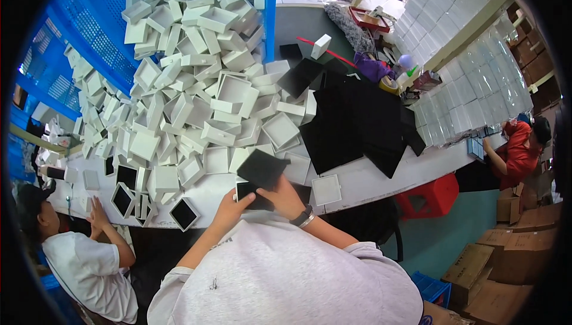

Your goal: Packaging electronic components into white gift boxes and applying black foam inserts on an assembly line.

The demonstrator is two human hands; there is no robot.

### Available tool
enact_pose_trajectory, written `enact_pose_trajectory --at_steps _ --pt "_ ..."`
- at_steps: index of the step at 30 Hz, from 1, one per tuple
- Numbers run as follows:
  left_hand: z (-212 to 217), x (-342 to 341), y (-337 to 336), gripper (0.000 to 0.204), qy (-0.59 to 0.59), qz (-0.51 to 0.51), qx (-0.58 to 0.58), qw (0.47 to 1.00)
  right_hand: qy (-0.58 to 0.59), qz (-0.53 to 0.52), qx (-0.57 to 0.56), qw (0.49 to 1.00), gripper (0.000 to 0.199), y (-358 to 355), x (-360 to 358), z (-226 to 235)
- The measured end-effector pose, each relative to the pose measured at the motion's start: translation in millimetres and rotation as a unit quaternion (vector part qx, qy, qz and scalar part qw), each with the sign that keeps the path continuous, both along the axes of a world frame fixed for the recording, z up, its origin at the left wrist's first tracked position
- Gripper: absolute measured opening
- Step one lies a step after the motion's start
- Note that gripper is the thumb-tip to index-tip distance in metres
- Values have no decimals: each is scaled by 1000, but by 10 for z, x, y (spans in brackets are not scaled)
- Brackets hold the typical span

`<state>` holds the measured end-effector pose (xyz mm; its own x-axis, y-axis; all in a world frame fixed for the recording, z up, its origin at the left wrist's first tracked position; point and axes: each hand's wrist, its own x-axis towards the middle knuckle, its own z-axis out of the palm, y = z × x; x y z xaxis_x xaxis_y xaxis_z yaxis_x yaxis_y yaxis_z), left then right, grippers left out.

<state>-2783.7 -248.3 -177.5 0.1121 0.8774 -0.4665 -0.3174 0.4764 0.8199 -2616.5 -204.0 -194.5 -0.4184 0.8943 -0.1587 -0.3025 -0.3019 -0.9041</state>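
Observation:
My left hand (231, 210) is closed round the side of a small white box (239, 186), mostly hidden behind the hands, with black showing inside it. Close beside it, my right hand (283, 198) has its fingers bent at the lower edge of a black square pad (261, 169). The pad is tilted above the box and covers part of it. A white box lid or tray (327, 189) lies flat on the table to the right of my hands. To their left stands a white box with a black lining (184, 213).
A tall heap of white boxes (196, 92) fills the table ahead, beside blue perforated crates (95, 21). Black sheets (357, 116) lie to the right, near wrapped stacks (471, 98). A red stool (429, 197) stands below. Co-workers sit left (89, 265) and far right (518, 152).

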Motion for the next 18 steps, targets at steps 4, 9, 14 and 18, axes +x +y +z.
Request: enact_pose_trajectory --at_steps 4,9,14,18 --pt "-45 2 18 25 247 69 76 964 -130 38 62 989 62 -7 -74 -202" --pt "-30 15 77 26 258 75 92 959 23 4 -18 1000 41 39 -63 -51" --pt "-167 18 -15 32 171 133 50 975 69 12 -77 995 44 -37 -15 -164" --pt "7 29 -21 36 101 221 83 967 80 3 -51 995 46 -152 -44 -210"
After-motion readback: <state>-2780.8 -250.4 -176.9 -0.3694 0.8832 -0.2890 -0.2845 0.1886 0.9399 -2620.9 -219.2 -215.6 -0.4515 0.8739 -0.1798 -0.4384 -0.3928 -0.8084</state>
